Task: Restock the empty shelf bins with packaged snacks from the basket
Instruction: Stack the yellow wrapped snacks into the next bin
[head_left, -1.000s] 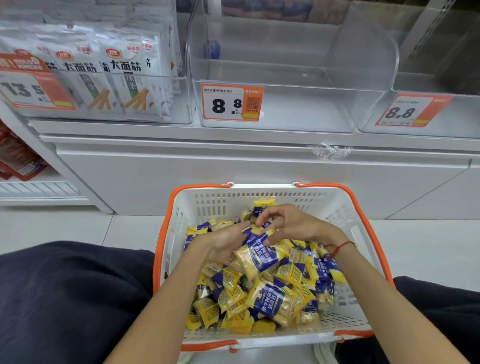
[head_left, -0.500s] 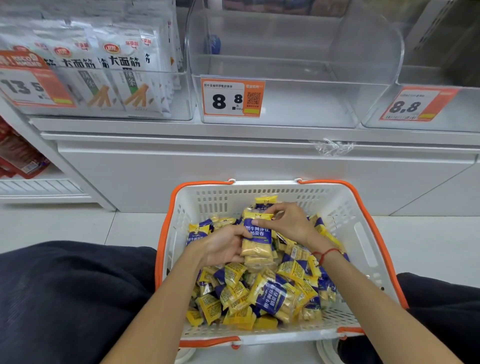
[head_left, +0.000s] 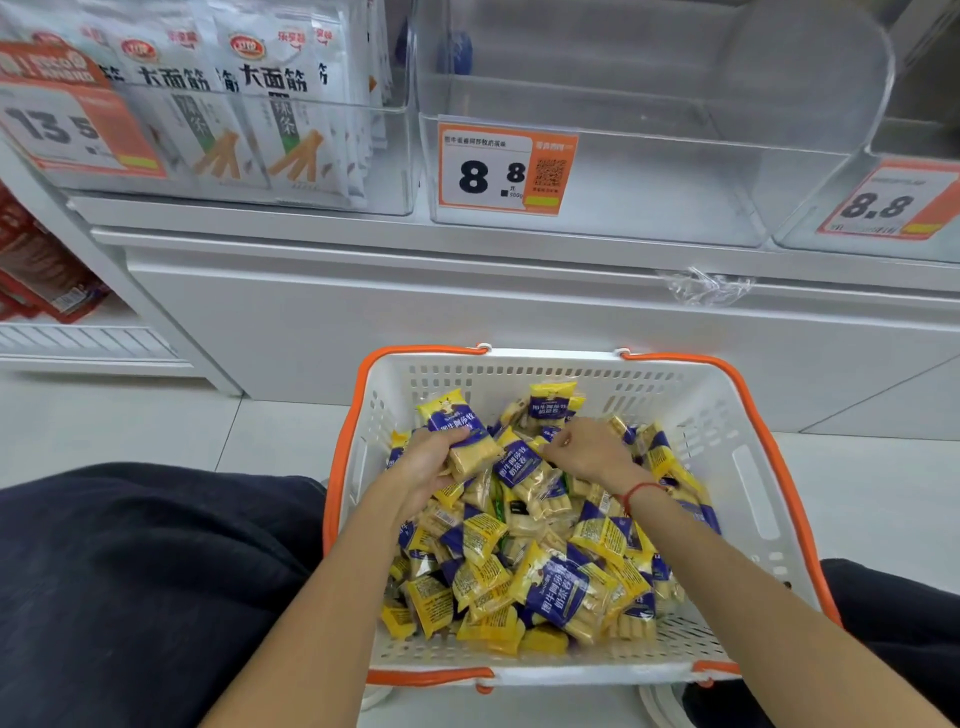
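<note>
A white basket (head_left: 748, 467) with orange rim sits on the floor in front of me, piled with several yellow-and-blue snack packets (head_left: 561, 587). My left hand (head_left: 426, 467) grips one snack packet (head_left: 460, 431) at the pile's left, lifted a little and tilted. My right hand (head_left: 592, 452) reaches into the far middle of the pile, its fingers curled onto the packets there; whether they pinch one is hidden. Above, a clear empty shelf bin (head_left: 649, 171) carries an 8.8 price tag (head_left: 504, 169).
A bin of white snack bags (head_left: 270, 114) stands left of the empty one. Another clear bin (head_left: 883, 202) with an 8.8 tag is at the right. A white cabinet front (head_left: 467, 322) rises behind the basket. My dark-clothed knees (head_left: 130, 597) flank the basket.
My left hand has taken the packet that both hands held and drawn it left. My right hand has let go and moved onto packets farther back in the pile.
</note>
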